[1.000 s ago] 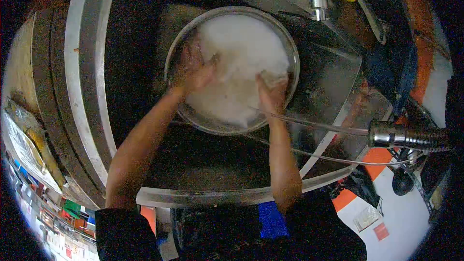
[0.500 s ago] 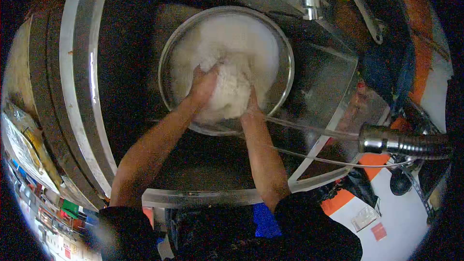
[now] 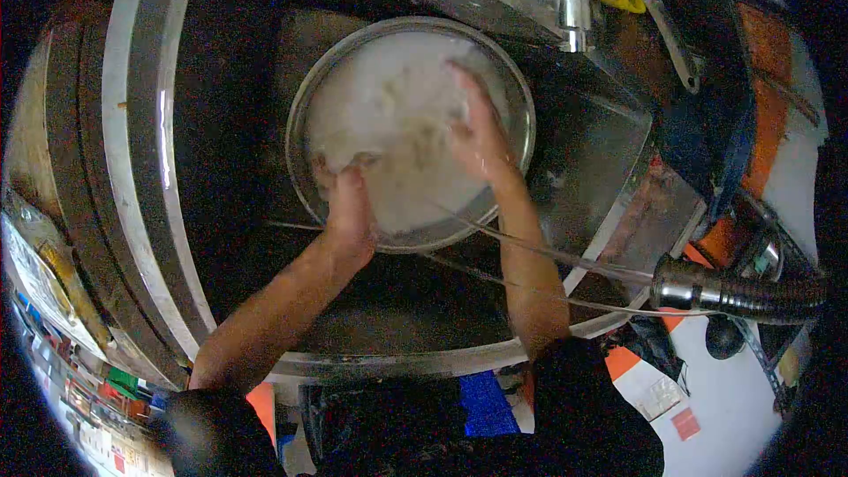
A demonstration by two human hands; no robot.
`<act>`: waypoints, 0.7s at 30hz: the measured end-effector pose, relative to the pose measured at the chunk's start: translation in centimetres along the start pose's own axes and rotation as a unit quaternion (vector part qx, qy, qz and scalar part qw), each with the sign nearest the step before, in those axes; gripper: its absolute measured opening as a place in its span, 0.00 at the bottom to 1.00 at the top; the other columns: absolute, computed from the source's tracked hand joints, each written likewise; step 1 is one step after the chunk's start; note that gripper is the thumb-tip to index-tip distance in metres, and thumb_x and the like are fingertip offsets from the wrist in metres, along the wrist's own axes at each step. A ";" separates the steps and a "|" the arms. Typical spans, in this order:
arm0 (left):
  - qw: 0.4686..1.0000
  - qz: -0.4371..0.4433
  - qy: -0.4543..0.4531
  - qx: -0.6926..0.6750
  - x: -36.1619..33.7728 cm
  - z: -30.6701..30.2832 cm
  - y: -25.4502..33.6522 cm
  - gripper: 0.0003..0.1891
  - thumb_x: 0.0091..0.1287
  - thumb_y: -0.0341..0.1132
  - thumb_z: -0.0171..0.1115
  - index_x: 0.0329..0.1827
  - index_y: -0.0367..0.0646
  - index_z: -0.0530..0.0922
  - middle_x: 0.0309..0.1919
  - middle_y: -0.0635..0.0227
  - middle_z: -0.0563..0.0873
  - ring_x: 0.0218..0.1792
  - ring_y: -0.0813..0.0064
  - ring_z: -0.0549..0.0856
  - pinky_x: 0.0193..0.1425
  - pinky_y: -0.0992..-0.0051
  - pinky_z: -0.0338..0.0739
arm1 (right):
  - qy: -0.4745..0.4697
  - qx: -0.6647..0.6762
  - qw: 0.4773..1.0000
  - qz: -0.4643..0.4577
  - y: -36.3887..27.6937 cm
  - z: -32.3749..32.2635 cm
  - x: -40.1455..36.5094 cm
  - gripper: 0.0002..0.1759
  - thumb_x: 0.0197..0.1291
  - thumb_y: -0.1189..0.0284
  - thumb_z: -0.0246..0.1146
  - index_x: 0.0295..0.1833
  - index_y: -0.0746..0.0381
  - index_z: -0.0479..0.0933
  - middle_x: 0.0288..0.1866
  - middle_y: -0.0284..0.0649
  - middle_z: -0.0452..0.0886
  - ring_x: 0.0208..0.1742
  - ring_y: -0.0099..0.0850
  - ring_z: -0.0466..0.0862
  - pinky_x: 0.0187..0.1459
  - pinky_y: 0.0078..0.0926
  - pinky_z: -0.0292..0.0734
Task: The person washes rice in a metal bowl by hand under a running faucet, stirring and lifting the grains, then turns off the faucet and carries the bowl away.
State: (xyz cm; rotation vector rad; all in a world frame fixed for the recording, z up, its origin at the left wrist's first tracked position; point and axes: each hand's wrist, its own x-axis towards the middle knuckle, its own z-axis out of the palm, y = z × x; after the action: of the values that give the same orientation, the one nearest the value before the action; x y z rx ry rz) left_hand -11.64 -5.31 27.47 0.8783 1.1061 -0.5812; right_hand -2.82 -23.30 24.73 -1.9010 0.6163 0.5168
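Observation:
A round metal bowl [image 3: 296, 199] holds milky water [image 3: 380, 79] with a pale, blurred mass [image 3: 424, 146] in it, whose kind I cannot make out. At the bowl's near left side is my left hand [image 3: 349, 208], thumb up and apart, its other fingers partly hidden in the cloudy water. Over the right part of the bowl, my right hand [image 3: 481, 132] is tilted on edge with its fingers stretched out and somewhat blurred. Neither hand visibly grips anything.
The bowl stands in a dark metal sink with a pale rim [image 3: 397, 362]. A tap [image 3: 574, 22] juts in at the upper right. From the right, a ribbed metal hose [image 3: 742, 291] and thin rods or wires reach across the sink. Yellow and blue items lie around it.
My hands were together around a white mass in the middle of the bowl. Now they are apart, the left lower left, the right up and right, and the white mass has sunk or spread.

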 end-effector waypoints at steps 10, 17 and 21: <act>0.990 -0.044 -0.053 -0.122 10.0 -0.2 -3.6 0.51 0.69 0.77 0.47 0.85 0.49 0.59 0.82 0.59 0.65 0.79 0.54 0.66 0.81 0.42 0.60 | -0.194 0.020 0.981 0.010 11.4 2.4 6.8 0.35 0.68 0.56 0.67 0.73 0.65 0.72 0.70 0.50 0.79 0.69 0.44 0.81 0.68 0.46 0.78; 0.967 -0.126 -0.138 -0.172 10.8 -1.5 -4.2 0.43 0.71 0.73 0.49 0.75 0.46 0.73 0.67 0.58 0.82 0.65 0.51 0.83 0.72 0.43 0.74 | -0.157 0.370 0.904 0.143 15.5 4.3 -2.5 0.32 0.72 0.50 0.62 0.71 0.62 0.75 0.65 0.46 0.83 0.66 0.42 0.83 0.67 0.49 0.80; 0.947 -0.116 -0.198 -0.226 10.4 -2.6 -4.2 0.37 0.76 0.66 0.49 0.73 0.44 0.75 0.64 0.57 0.85 0.62 0.53 0.85 0.70 0.48 0.78 | -0.008 0.476 0.856 0.203 10.8 3.7 -6.7 0.30 0.75 0.48 0.59 0.70 0.59 0.77 0.63 0.44 0.85 0.64 0.40 0.85 0.66 0.50 0.81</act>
State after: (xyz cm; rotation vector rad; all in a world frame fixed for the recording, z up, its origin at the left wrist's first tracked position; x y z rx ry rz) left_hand -12.53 -5.29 16.01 0.2175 0.9235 -0.6297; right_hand -15.01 -22.38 19.81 -0.8195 1.0343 0.3734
